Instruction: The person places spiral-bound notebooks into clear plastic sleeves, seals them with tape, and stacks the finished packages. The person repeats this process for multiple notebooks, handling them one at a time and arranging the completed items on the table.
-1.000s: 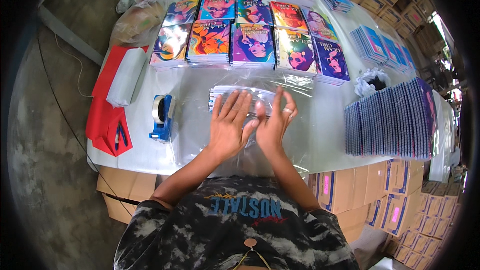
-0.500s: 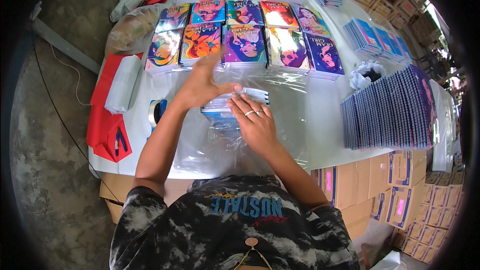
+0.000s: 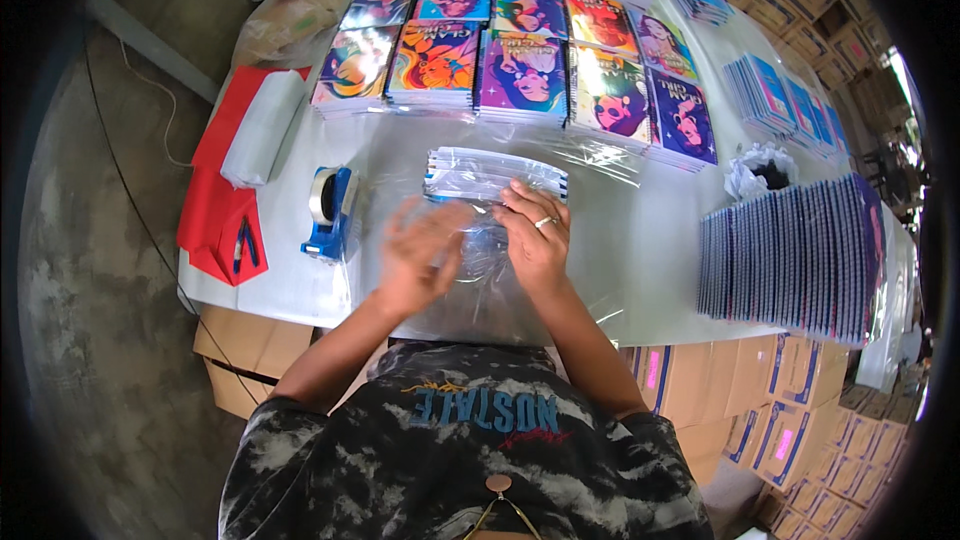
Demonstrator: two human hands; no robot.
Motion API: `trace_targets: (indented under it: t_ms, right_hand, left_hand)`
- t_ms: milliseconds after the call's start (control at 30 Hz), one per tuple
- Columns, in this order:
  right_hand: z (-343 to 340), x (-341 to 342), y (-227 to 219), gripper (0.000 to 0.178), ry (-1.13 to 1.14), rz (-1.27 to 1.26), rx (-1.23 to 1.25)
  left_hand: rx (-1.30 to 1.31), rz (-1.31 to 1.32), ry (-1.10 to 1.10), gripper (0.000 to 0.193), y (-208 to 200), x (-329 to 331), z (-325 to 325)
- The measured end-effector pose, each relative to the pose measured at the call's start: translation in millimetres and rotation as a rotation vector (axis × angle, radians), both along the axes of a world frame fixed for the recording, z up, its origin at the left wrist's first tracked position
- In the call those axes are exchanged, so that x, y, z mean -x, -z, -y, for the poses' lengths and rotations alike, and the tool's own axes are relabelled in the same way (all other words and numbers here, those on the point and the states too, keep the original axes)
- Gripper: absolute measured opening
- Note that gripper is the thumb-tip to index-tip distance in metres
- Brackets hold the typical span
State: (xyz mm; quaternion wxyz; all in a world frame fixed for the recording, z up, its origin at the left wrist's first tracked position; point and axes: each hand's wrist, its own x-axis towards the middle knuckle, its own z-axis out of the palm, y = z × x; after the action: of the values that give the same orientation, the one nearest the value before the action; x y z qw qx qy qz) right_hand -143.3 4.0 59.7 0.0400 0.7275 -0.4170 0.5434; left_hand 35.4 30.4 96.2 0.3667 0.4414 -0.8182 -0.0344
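In front of me lies a small stack of notebooks (image 3: 490, 172), edges toward me, with clear plastic film (image 3: 485, 255) over and around it. My right hand (image 3: 537, 240), a ring on one finger, is at the stack's near right corner, its fingers closed on the film and pressed against the notebooks. Just left of it, my left hand (image 3: 425, 255) is blurred by motion above the film, with fingers apart and nothing visible in them. A blue tape dispenser (image 3: 333, 212) with a roll of tape stands left of the stack.
Rows of colourful notebooks (image 3: 525, 75) line the far side. At right stands a long row of spiral-bound notebooks (image 3: 790, 258) beside a crumpled plastic bag (image 3: 758, 172). A white roll (image 3: 262, 130) and pens (image 3: 243, 245) lie on red sheets (image 3: 215, 190) at left. Cartons (image 3: 690, 380) are stacked below.
My left hand has come down from above the stack's far left side to its near side. My right hand stays at the near right corner. The view has shifted, showing the tape dispenser fully.
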Motion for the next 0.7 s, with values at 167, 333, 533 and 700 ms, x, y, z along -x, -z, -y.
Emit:
trace_targets:
  t_ms: [167, 333, 533, 700]
  right_hand:
    - [0.3, -1.3, -0.5, 0.011, -0.026, -0.004, 0.017]
    - [1.4, -0.2, 2.5, 0.010, -0.032, -0.028, 0.027]
    - [0.7, -0.3, 5.3, 0.012, -0.008, -0.048, 0.037]
    - [0.2, -2.8, 6.0, 0.013, -0.043, -0.047, 0.029]
  left_hand:
    - [-0.170, -0.024, -0.998, 0.036, 37.8, -153.6, -1.0]
    - [-1.342, -0.414, -0.670, 0.033, 44.0, -197.2, 8.6]
    - [-1.084, -1.558, -0.127, 0.033, 46.7, -198.9, -56.2]
    - [-0.551, -0.401, -1.086, 0.021, 91.2, -214.3, -53.5]
